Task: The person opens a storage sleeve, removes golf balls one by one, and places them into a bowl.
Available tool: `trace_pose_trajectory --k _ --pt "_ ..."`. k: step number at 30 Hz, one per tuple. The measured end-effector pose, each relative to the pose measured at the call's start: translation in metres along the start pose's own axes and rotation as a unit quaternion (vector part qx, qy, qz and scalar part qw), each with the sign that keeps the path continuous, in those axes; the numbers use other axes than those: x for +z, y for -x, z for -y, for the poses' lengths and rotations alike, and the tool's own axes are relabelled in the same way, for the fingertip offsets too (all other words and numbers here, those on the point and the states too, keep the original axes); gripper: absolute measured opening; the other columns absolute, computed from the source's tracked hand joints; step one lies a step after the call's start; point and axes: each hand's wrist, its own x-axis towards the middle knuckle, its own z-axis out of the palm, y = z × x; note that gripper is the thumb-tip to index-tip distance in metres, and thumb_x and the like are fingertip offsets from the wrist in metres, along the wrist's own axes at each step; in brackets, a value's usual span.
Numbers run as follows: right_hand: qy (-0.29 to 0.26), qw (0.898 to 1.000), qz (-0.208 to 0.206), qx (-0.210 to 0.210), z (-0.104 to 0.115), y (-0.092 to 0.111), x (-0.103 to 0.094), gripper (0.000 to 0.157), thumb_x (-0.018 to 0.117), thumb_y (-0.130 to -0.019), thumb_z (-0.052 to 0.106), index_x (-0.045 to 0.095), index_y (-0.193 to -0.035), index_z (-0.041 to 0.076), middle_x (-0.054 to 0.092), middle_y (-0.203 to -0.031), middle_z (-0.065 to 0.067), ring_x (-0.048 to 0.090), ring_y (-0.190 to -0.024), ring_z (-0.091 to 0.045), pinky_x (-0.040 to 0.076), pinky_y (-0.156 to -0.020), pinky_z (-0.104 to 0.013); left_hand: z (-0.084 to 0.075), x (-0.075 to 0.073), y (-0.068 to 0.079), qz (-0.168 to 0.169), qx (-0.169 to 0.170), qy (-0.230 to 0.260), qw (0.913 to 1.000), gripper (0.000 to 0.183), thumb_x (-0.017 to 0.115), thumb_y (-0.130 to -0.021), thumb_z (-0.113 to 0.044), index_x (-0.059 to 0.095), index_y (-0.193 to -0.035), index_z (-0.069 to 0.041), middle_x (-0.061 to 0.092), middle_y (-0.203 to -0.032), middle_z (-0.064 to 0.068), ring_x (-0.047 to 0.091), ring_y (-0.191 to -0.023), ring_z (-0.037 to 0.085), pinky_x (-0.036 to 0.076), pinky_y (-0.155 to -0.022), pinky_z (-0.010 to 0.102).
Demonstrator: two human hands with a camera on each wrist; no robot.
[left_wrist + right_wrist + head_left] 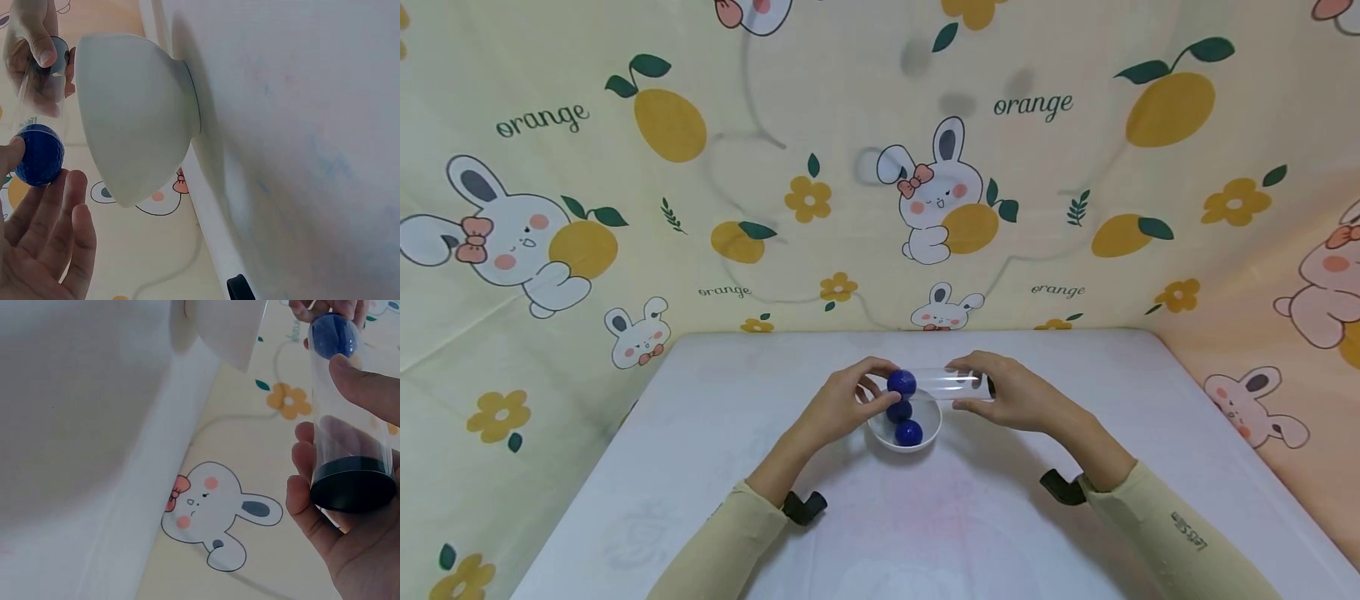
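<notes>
My left hand (842, 400) pinches a dark blue ball (902, 383) between thumb and fingers, above the white bowl (934, 429). The ball is at the mouth of a clear tube (940, 382) lying sideways in the air. My right hand (1018, 392) grips that tube near its black end cap (354, 484). Two more blue balls, one of them at the front (908, 432), lie in the bowl. In the left wrist view the held ball (39, 155) touches the tube's open end; whether part of it is inside, I cannot tell.
The bowl stands on a white-covered table (700, 500). Behind it hangs a cream cloth (865, 100) printed with rabbits and oranges. Black curved pieces (805, 507) stick out at both wrists, beside the beige sleeves (730, 542).
</notes>
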Motion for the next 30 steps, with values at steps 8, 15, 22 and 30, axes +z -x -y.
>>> trace_pose_trajectory --k 8,15,22,30 --pt "-0.002 1.0 0.003 0.011 -0.002 0.003 0.001 0.054 0.087 -0.094 0.026 0.066 -0.141 0.009 0.071 -0.119 -0.001 0.066 -0.099 -0.025 0.058 -0.086 -0.043 0.002 -0.002 0.003 0.003 -0.013 -0.018 0.9997 0.039 0.08 -0.1 -0.03 0.066 -0.136 -0.021 0.072 -0.129 -0.001 0.068 -0.098 0.012 0.061 -0.088 0.034" --pt "-0.001 1.0 -0.004 0.013 -0.004 0.007 -0.001 0.053 0.086 -0.094 0.027 0.067 -0.141 0.012 0.071 -0.117 -0.002 0.064 -0.097 -0.02 0.057 -0.083 -0.038 0.005 -0.006 0.006 0.013 -0.018 -0.049 0.9986 0.039 0.08 -0.1 -0.029 0.067 -0.136 -0.021 0.073 -0.129 -0.004 0.067 -0.099 0.013 0.062 -0.089 0.042" --pt "-0.001 1.0 -0.005 0.013 -0.008 0.009 -0.001 0.052 0.086 -0.095 0.029 0.067 -0.141 0.015 0.071 -0.117 0.0 0.061 -0.095 -0.014 0.056 -0.082 -0.036 0.008 -0.008 0.009 0.028 -0.021 -0.074 0.9967 0.038 0.081 -0.099 -0.029 0.068 -0.134 -0.02 0.074 -0.122 -0.006 0.068 -0.098 0.013 0.06 -0.084 0.033" --pt "-0.002 1.0 -0.012 0.002 -0.012 0.012 0.0 0.051 0.087 -0.094 0.027 0.067 -0.139 0.014 0.072 -0.119 -0.008 0.064 -0.096 -0.023 0.055 -0.082 -0.035 0.008 -0.007 0.011 0.036 -0.019 -0.093 0.9948 0.037 0.081 -0.099 -0.029 0.069 -0.132 -0.02 0.075 -0.119 -0.007 0.069 -0.102 0.017 0.059 -0.086 0.035"
